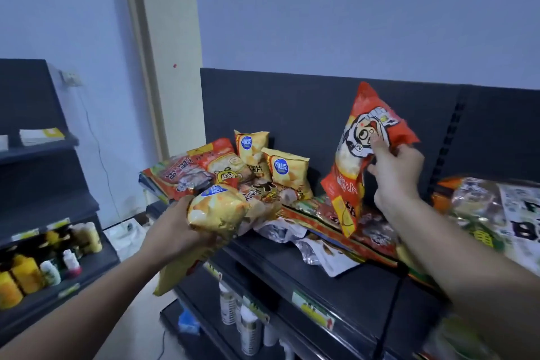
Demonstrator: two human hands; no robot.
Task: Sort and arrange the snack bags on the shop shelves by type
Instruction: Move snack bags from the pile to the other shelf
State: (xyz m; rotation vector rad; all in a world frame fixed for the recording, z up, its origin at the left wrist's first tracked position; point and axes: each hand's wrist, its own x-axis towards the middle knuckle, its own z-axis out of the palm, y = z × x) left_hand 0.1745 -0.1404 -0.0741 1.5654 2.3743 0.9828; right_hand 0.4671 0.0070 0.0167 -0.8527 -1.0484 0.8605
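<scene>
My left hand point(172, 228) grips a yellow chip bag point(216, 209) with a blue round logo, held just in front of the top shelf point(336, 286). My right hand point(394, 172) pinches a red-orange snack bag point(356, 155) with a cartoon face, lifted upright above the shelf. Two more yellow chip bags point(287, 171) stand against the dark back panel. Beside them lies a heap of red and orange bags point(193, 169). Flat red packets point(330, 213) and a silver bag point(321, 254) lie on the shelf under the lifted bag.
Green and white packets point(496, 213) pile at the shelf's right end. Bottles point(242, 318) stand on the lower shelf behind price tags. A second dark rack point(43, 242) on the left holds yellow bottles and small containers. Pale wall behind.
</scene>
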